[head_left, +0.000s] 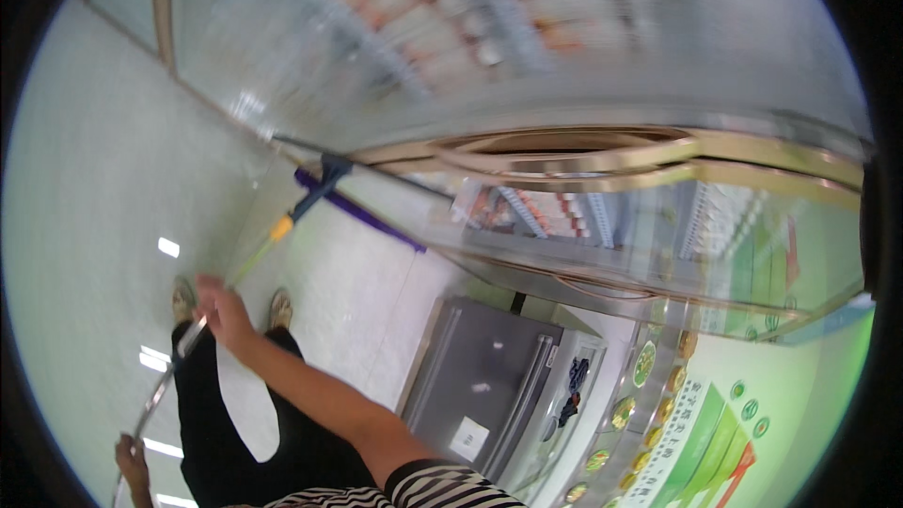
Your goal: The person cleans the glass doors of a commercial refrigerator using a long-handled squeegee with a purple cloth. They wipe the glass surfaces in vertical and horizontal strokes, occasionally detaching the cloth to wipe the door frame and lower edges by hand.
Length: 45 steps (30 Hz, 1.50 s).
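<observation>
My right hand (222, 314) is closed around the upper part of a long pole (159, 388), metallic with a yellow-green section beyond the hand. Lower left, my left hand (132, 462) grips the same pole near the picture's rim. An orange collar (281, 228) joins the pole to a dark window squeegee head (335, 166) with a long thin blade and a purple strip (360, 212) alongside. The head lies by the bottom edge of a large glass panel (247, 42); whether it touches the glass cannot be told. Blurred rows of goods show behind the glass.
Gold-coloured trim (578, 155) edges the glass display case. A grey appliance (480, 367) with a handle stands at right, beside a white unit (568, 402) holding dark cloths. Beyond is a wall poster (705, 430) with writing. My shoes (280, 307) stand on the pale, shiny floor (338, 310).
</observation>
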### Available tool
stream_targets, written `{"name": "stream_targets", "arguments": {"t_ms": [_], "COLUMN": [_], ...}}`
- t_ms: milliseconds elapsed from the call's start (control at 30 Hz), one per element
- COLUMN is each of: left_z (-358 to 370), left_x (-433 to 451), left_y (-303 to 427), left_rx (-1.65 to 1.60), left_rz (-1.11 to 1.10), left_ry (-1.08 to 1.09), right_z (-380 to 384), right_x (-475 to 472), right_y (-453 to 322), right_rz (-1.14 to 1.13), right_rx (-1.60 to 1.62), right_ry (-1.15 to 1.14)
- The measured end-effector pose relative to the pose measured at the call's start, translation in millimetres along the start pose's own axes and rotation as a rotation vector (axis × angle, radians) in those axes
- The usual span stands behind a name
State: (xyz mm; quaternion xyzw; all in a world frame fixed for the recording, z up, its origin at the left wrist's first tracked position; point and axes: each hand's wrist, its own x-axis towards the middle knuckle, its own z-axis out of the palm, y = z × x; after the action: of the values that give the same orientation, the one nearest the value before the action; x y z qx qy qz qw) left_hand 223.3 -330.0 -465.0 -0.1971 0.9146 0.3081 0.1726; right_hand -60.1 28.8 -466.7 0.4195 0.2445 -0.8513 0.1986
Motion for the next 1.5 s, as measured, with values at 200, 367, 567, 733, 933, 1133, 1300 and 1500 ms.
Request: {"name": "stream_targets", "arguments": {"t_ms": [200, 367, 567, 733, 933, 1133, 1300, 1500], "left_z": [-72, -95, -95, -112, -67, -103, -94, -77], "left_x": [-1, 1, 20, 28, 77, 39, 19, 12], "left_y": [134, 180, 218, 264, 257, 333, 355, 347], "left_rx": [0.09, 0.123, 0.166, 0.227, 0.352, 0.348, 0.348, 0.412], "left_rz": [0.034, 0.133, 0.349, 0.508, 0.783, 0.769, 0.805, 0.833], "left_ry": [-0.331, -0.306, -0.232, -0.231, 0.131, 0.06, 0.093, 0.099], "right_z": [-47, -76, -101, -119, -159, -119, -155, -188], "right_x": [-77, -121, -152, -159, -144, -204, -192, -174], "right_y": [-16, -44, -92, -119, -148, -171, -175, -176], "right_rz": [-0.021, -0.085, -0.158, -0.227, -0.169, -0.194, -0.102, 0.0], "right_rx": [0.047, 0.176, 0.284, 0.335, 0.554, 0.407, 0.433, 0.392], "right_ry": [-0.137, -0.055, -0.101, -0.144, -0.119, -0.033, 0.084, 0.221]}}
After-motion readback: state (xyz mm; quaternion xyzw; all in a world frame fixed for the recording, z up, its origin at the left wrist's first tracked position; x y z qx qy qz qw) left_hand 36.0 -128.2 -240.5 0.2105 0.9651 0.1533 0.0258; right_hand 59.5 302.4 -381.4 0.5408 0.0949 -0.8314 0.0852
